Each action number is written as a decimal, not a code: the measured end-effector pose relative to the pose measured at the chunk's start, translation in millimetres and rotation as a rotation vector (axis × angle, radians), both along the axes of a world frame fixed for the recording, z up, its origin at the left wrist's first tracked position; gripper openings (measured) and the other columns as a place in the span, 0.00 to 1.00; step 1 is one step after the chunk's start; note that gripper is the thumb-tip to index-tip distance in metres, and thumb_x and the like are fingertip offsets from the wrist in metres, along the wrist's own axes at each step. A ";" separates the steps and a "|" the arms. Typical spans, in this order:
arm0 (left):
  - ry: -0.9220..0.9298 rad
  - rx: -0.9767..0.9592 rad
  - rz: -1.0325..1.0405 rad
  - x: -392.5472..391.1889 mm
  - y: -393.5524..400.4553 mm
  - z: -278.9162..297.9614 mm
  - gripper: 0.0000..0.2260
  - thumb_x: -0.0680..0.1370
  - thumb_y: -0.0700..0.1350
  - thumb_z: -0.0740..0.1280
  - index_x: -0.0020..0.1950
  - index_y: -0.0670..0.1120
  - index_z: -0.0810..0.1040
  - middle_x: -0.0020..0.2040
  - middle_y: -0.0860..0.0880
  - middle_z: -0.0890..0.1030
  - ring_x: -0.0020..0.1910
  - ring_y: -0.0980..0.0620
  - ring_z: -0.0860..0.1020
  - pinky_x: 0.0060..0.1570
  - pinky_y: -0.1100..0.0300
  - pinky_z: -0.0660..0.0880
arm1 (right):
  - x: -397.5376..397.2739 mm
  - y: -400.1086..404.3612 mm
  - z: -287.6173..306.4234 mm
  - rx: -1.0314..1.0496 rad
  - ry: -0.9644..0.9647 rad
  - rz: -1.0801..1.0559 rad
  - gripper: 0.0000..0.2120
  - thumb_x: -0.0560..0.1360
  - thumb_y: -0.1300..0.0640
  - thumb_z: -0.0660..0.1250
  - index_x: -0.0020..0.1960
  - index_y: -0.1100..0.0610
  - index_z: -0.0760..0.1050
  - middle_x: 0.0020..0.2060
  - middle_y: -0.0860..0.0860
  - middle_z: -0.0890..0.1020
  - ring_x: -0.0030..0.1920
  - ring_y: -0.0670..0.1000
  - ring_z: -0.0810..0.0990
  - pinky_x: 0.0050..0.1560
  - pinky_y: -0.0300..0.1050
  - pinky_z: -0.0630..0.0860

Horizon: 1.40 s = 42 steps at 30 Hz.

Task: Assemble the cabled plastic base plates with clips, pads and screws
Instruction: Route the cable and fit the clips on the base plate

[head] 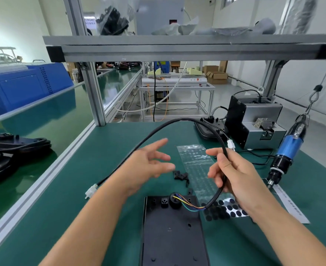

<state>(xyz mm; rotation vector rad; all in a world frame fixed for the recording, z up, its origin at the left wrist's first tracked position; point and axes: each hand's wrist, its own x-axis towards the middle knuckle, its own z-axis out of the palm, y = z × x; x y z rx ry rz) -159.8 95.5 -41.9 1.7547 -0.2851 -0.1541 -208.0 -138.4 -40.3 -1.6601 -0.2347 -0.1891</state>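
Right grip pinches the limp, light cable at 3 o'clock of the rigid plate; left grip hovers spread, empty. Best held near its wires.

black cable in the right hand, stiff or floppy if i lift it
The black cable probably holds shape somewhat: it arcs unsupported above the table from the right hand. Its white plug end sags down, so likely springy rather than rigid.

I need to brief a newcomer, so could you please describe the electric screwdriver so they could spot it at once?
Start at the grey screw feeder box on the green bench's far right. Just right of it, the electric screwdriver hangs tip-down from a cord. Its translucent blue barrel sets it apart from everything nearby.
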 end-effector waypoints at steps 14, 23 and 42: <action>0.333 -0.939 0.563 12.5 68.4 21.7 0.13 0.82 0.44 0.59 0.42 0.37 0.73 0.41 0.42 0.75 0.36 0.54 0.76 0.24 0.72 0.72 | 11.1 1.5 -13.6 -0.867 0.137 -0.405 0.29 0.78 0.49 0.63 0.74 0.61 0.61 0.52 0.53 0.82 0.50 0.51 0.80 0.48 0.43 0.74; -0.007 -0.794 0.285 -13.0 26.1 66.1 0.19 0.79 0.54 0.60 0.49 0.38 0.77 0.43 0.36 0.84 0.40 0.46 0.85 0.34 0.65 0.79 | 42.9 73.6 56.1 -1.181 -0.344 -0.046 0.20 0.81 0.43 0.54 0.67 0.51 0.68 0.60 0.51 0.79 0.63 0.55 0.75 0.66 0.55 0.67; 0.391 -0.790 0.745 54.2 144.5 96.9 0.16 0.83 0.49 0.55 0.41 0.41 0.72 0.38 0.46 0.81 0.13 0.60 0.59 0.17 0.70 0.54 | -7.7 137.2 109.9 -1.191 -0.756 -0.032 0.23 0.80 0.47 0.58 0.31 0.50 0.54 0.26 0.46 0.64 0.28 0.52 0.65 0.27 0.42 0.54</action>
